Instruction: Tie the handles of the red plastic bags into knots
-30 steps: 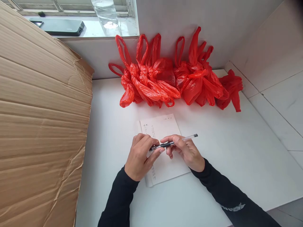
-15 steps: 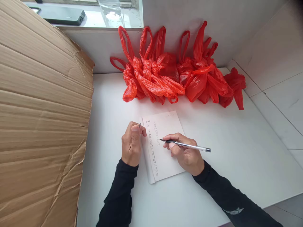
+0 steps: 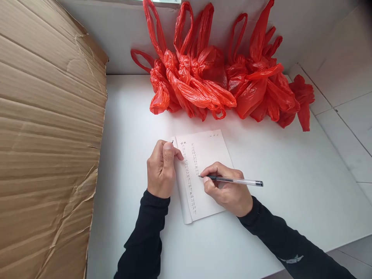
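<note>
A ballpoint pen [image 3: 236,180] with a clear barrel and black grip is pinched in my right hand [image 3: 229,189]. Its tip is at the lower end of the second column of handwritten numbers on a white notebook [image 3: 209,201]. My left hand [image 3: 161,168] is closed at the notebook's left edge, thumb on top. From its fist pokes the thin dark end of what looks like a black pen cap [image 3: 172,142]; the rest is hidden by the fingers. Two columns of numbers run down the page, with a few small marks at its top right.
Several knotted red plastic bags [image 3: 203,87] lie along the back of the white table [image 3: 130,128], against the wall. A large cardboard sheet [image 3: 52,147] stands on the left. Pale tiles [image 3: 348,93] cover the wall on the right.
My view has tilted down and come closer, so the windowsill has mostly left the frame. The pen tip has moved slightly down the second column. My left hand stays closed.
</note>
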`<state>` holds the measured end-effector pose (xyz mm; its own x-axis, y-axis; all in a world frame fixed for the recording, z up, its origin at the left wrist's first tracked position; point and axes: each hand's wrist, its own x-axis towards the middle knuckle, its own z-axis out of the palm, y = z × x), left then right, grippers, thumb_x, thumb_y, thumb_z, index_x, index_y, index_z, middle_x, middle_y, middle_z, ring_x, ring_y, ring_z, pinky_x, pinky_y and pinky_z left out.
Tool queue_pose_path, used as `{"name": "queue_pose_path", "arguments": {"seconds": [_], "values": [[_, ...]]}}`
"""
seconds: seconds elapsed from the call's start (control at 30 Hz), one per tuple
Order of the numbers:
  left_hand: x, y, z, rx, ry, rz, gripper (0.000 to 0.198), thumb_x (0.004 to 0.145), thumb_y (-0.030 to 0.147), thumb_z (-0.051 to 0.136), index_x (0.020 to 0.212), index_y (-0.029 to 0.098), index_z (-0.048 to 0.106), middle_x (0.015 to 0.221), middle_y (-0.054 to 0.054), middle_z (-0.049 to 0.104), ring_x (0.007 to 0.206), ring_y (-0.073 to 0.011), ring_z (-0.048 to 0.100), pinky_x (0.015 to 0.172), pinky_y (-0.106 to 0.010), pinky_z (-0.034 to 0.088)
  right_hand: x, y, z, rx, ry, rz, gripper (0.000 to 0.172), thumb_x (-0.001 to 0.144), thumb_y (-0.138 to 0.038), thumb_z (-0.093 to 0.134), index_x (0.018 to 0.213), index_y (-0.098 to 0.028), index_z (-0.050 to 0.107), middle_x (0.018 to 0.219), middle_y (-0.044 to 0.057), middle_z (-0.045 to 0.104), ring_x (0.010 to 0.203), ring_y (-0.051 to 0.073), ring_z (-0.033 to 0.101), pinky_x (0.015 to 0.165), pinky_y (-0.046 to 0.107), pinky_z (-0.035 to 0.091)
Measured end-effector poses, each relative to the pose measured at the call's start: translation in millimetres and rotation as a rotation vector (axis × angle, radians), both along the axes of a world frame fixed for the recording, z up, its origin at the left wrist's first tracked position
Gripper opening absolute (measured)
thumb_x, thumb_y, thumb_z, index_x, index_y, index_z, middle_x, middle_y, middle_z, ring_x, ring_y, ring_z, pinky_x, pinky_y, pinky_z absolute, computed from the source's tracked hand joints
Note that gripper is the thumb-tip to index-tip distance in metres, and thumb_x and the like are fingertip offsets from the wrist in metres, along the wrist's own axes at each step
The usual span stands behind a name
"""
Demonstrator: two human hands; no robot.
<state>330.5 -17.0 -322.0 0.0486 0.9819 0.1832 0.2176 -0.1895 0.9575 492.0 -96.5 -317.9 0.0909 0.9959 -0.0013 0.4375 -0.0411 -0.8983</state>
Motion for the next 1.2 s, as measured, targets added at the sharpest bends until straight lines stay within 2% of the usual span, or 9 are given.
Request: {"name": "queue_pose_path", "arguments": {"seconds": [0.4,0.77,0.97,1.2], "values": [[3.3,1.2,-0.1,-0.005,0.003,0.023,0.038,0.103,0.036,0.037,0.069,0.022,0.046,0.064,0.001,0.058,0.062,-0.0151,0.052,0.065,-0.034,0.038,0.4,-1.7,-0.2,-0.004,0.008,-0.010,0.015,0.076,-0.011,0.063,0.086,-0.022,0.066,0.065,-0.007,0.062,0.051,0.007,0.052,0.053,0.019,0.046],[1.9,2.7,-2.0,-0.002,-0.008,0.019,0.039,0.103,0.037,0.038,0.068,0.022,0.046,0.065,0.001,0.057,0.062,-0.0150,0.054,0.065,-0.034,0.038,-0.2,0.3,1.3,0.033,0.001,0.009,0.019,0.073,-0.005,0.060,0.080,-0.020,0.067,0.062,-0.007,0.058,0.051,0.007,0.049,0.052,0.020,0.044],[0.5,3.5,-3.3,-0.002,-0.007,-0.003,0.039,0.103,0.038,0.038,0.068,0.022,0.048,0.065,0.001,0.057,0.062,-0.0147,0.055,0.065,-0.034,0.038,0.0,0.7,-0.9,0.042,-0.010,0.009,0.018,0.073,-0.006,0.059,0.081,-0.021,0.067,0.064,-0.006,0.058,0.052,0.008,0.050,0.052,0.021,0.044],[3.4,2.3,-0.3,-0.011,-0.008,0.028,0.040,0.102,0.038,0.038,0.067,0.023,0.046,0.063,0.001,0.056,0.061,-0.0154,0.054,0.064,-0.034,0.038,-0.2,0.9,-0.5,0.034,0.001,0.031,0.016,0.073,-0.008,0.059,0.079,-0.021,0.067,0.063,-0.005,0.059,0.051,0.009,0.050,0.052,0.022,0.045]]}}
